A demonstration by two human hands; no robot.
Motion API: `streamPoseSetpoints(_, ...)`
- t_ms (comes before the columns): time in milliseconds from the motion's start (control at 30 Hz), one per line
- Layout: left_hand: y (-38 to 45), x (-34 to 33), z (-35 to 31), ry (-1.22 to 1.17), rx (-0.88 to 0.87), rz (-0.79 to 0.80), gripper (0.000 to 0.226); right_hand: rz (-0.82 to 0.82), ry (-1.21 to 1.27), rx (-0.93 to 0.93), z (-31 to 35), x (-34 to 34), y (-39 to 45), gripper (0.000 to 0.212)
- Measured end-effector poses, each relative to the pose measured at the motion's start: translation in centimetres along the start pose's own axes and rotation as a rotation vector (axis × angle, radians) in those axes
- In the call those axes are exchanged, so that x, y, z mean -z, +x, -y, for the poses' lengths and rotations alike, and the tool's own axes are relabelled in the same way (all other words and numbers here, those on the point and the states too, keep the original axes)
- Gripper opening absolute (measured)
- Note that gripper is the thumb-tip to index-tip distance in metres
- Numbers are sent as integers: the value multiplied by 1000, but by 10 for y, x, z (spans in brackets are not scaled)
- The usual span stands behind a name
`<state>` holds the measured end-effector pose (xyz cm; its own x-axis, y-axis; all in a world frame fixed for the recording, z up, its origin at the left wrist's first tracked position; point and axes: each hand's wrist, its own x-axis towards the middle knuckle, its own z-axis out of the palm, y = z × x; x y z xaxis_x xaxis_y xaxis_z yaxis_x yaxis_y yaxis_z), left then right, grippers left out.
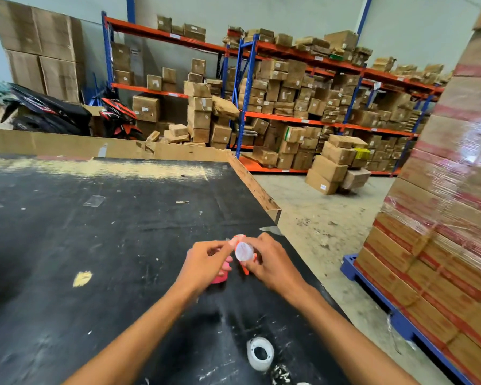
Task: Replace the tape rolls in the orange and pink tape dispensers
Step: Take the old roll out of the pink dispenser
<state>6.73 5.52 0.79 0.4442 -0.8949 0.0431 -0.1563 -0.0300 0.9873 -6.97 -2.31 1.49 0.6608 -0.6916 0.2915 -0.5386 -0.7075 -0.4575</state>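
Over the right part of the black table (109, 245), my right hand (272, 262) grips the orange tape dispenser (245, 269), mostly hidden behind my fingers. A small clear tape roll (244, 251) sits between both hands, with my left hand (206, 259) pinching at its top edge. The pink tape dispenser (220, 276) lies on the table just under my left hand. Near the front edge lies a white tape roll (260, 353), flat and apart from my arms.
The table's right edge (264, 195) runs close beside my right hand, with concrete floor beyond. A shrink-wrapped stack of cartons (439, 218) on a blue pallet (353, 266) stands at the right. Shelves of boxes (303, 107) fill the back.
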Motion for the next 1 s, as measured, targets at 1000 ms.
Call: streamPoseSetpoints(1000, -60, -93, -6, -167, 155, 79, 19, 15, 653, -36, -75, 51, -77, 21)
